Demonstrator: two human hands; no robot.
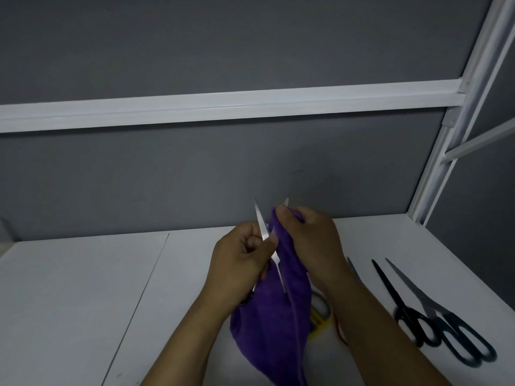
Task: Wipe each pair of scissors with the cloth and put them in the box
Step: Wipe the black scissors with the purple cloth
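My left hand (pixel 239 260) grips a pair of scissors (pixel 262 224) held up over the white table (pixel 83 288), blades spread apart and pointing away from me. One bare blade shows above my left fingers. My right hand (pixel 309 240) pinches the purple cloth (pixel 276 316) around the other blade, whose tip pokes out above my fingers. The cloth hangs down between my wrists. The scissors' handles are mostly hidden behind my left hand and the cloth. No box is in view.
Two black-handled scissors (pixel 434 316) lie side by side on the table at the right. Another pair with yellow handles (pixel 320 310) lies partly hidden under my right forearm. A grey wall panel with a white rail (pixel 223 107) and white frame posts (pixel 446 151) bounds the table.
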